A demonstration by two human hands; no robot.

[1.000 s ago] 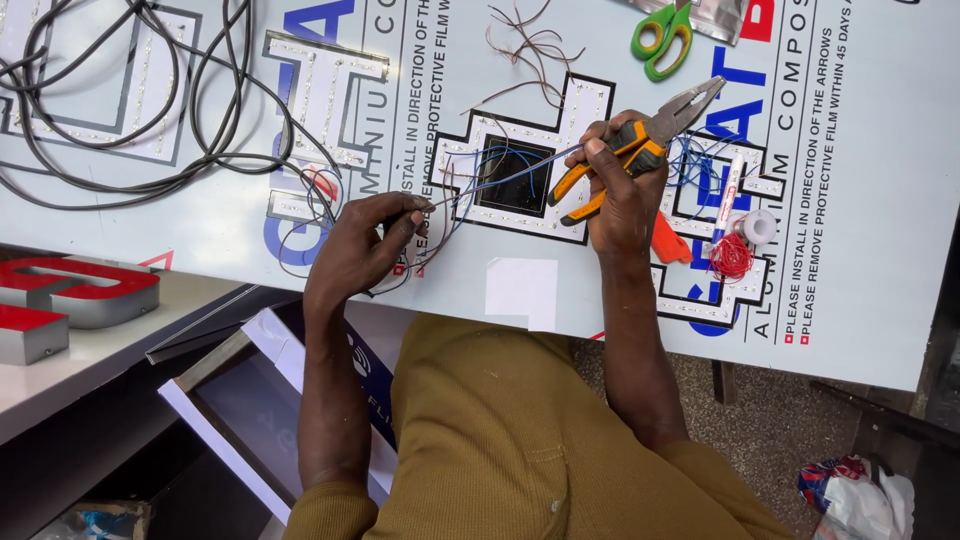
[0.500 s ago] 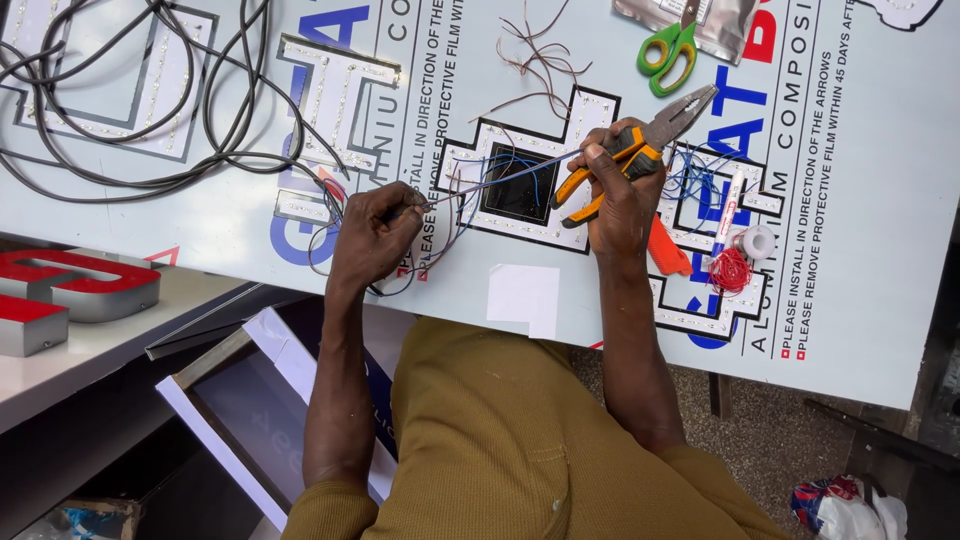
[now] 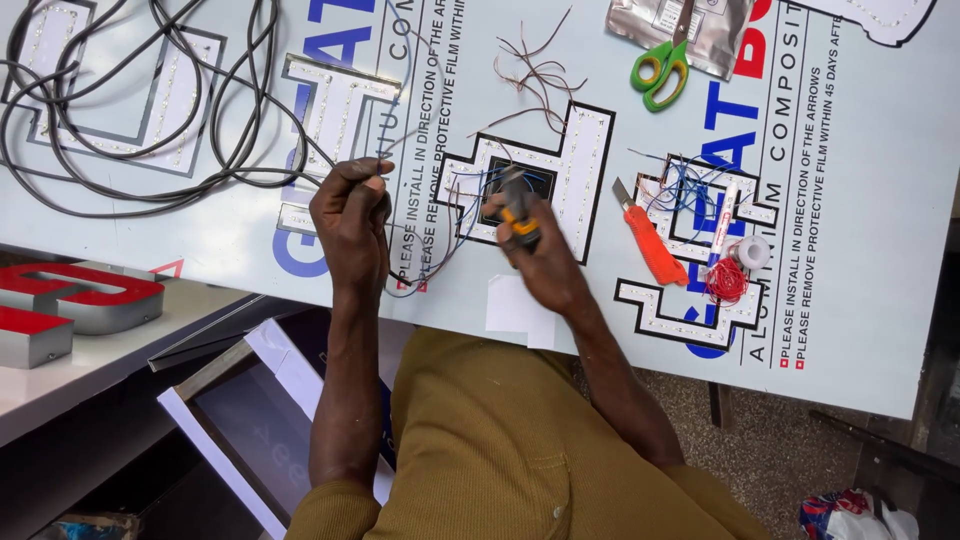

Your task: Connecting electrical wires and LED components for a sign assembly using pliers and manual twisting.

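Observation:
My left hand [image 3: 350, 215] is closed on thin wires [image 3: 425, 265] that loop down over the front of the white printed panel [image 3: 860, 290]. My right hand [image 3: 545, 260] grips orange-handled pliers [image 3: 518, 215], held end-on and pointing at a black-edged cut-out letter [image 3: 560, 170] studded with small lights, whose middle holds a dark square. Blue and dark wires run from that letter toward my left hand.
A thick black cable [image 3: 150, 120] coils at the upper left. Green scissors [image 3: 660, 70], an orange utility knife [image 3: 648, 240], a marker pen [image 3: 722, 215], a red wire bundle [image 3: 725, 282] and a small white roll [image 3: 752, 250] lie right. Red channel letters [image 3: 70, 300] sit left.
My right hand has come down and left with the pliers, turning them from lying across the panel to pointing end-on. My left hand has shifted slightly, still holding the wires.

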